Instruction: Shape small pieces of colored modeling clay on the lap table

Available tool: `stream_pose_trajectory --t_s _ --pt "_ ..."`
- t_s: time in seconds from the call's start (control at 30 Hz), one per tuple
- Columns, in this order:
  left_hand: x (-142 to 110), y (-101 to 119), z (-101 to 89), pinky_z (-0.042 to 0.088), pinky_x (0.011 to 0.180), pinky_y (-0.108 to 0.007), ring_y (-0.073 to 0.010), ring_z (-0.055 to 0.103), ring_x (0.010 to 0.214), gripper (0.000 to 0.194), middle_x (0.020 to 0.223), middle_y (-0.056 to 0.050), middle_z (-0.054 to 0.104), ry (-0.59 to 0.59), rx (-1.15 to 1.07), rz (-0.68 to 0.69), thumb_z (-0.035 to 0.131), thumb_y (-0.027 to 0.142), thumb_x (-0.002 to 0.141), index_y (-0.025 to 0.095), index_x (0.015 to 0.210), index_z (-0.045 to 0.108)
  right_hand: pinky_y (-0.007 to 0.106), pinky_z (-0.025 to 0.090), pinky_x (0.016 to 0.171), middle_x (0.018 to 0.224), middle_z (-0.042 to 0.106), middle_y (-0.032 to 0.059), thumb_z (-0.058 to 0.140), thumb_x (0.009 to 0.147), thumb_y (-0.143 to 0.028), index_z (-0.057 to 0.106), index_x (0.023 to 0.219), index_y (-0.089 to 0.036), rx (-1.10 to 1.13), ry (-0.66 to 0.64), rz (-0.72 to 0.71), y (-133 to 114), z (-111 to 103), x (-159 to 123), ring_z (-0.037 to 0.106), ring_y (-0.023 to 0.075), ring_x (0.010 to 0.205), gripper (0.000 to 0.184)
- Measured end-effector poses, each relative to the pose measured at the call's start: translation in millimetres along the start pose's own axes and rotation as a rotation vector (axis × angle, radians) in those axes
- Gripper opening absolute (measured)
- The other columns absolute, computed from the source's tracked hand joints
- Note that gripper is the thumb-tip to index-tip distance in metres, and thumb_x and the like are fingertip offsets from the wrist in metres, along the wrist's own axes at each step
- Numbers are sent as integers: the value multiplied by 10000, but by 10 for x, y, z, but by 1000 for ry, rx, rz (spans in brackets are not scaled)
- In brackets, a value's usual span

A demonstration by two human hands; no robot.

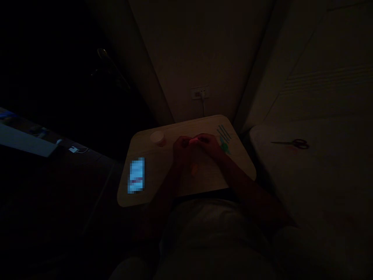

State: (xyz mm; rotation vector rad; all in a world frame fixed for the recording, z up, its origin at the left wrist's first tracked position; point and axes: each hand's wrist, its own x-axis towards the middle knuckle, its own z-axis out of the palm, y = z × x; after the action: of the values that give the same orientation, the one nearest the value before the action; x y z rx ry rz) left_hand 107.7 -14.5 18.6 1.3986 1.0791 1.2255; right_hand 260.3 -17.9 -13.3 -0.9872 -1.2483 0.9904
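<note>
Both hands meet above the small wooden table (163, 182) in a dark room. My left hand (181, 148) is closed, its fingertips on a small pinkish-red piece (193, 140). From the other side my right hand (209, 143) pinches the same piece; its kind is too dark to tell. Beside my right hand lie a green lump (224, 146) and several thin bluish-green strips (223, 133). A small orange piece (194, 168) rests on the table between my forearms. Left of my hands stands a pale round tub (157, 138), with something orange at its base.
A lit phone (136, 175) lies at the table's left side. Scissors (294, 143) with dark red handles lie on the pale surface to the right. A wall socket (199, 93) with a plugged-in cable is behind the table.
</note>
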Motion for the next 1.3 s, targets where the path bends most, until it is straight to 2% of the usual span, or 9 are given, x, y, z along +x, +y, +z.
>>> stream_pose_trajectory --t_s 0.13,0.27,0.37,0.53,0.63,0.73,0.9,1.03,1.3 --pt "-8 16 19 473 570 -257 -133 586 610 407 667 13 624 58 27 8 865 477 667 208 734 568 358 563 780 875 773 69 782 751 -536 770 844 -211 -28 17 -16 -14 -7 3 718 240 840 338" --pt "-8 14 52 433 524 -252 -128 562 575 442 630 20 606 89 21 10 866 464 662 214 676 502 361 551 785 878 763 70 813 748 -511 783 813 -224 -43 46 -86 -61 5 -28 708 232 840 295" --pt "0 -3 78 446 529 -256 -132 576 579 422 628 15 613 93 -2 6 866 436 660 211 671 509 349 535 756 857 744 70 811 773 -499 784 786 -226 -103 84 -148 -109 20 -64 685 218 813 274" --pt "-9 6 86 547 682 -293 -169 682 723 320 789 -27 716 -10 -73 36 833 420 704 192 820 642 334 538 750 857 750 60 801 776 -508 758 787 -212 -107 206 -124 -95 -1 -69 681 210 814 300" --pt "-23 -1 83 581 774 -331 -206 728 832 370 920 -60 767 -89 -165 17 864 384 661 186 928 702 318 536 729 822 754 45 802 762 -479 743 780 -202 -80 246 -93 -25 -44 -36 686 202 783 284" --pt "-31 -20 86 596 803 -349 -221 742 871 404 975 -73 780 -95 -210 1 879 358 641 187 975 728 309 540 723 810 755 36 800 750 -464 741 780 -204 -56 267 -77 21 -64 -11 687 195 766 269" --pt "-42 -19 81 594 676 -304 -178 720 711 345 871 -60 773 -42 -210 -12 868 360 667 176 927 734 302 540 723 806 752 40 797 755 -467 746 756 -204 -52 216 -83 -5 -33 -26 693 195 783 267" --pt "-43 -28 73 546 592 -251 -130 669 632 362 857 -50 765 -4 -197 2 860 353 678 175 970 744 296 521 706 795 745 40 805 764 -432 774 775 -204 -78 159 -119 -20 -24 -53 680 187 762 230" --pt "-11 -65 68 441 497 -210 -91 562 533 271 657 6 666 93 -132 71 857 358 688 166 732 671 327 531 769 838 743 43 776 802 -388 815 860 -237 -53 5 -204 28 -59 -50 683 194 798 166"
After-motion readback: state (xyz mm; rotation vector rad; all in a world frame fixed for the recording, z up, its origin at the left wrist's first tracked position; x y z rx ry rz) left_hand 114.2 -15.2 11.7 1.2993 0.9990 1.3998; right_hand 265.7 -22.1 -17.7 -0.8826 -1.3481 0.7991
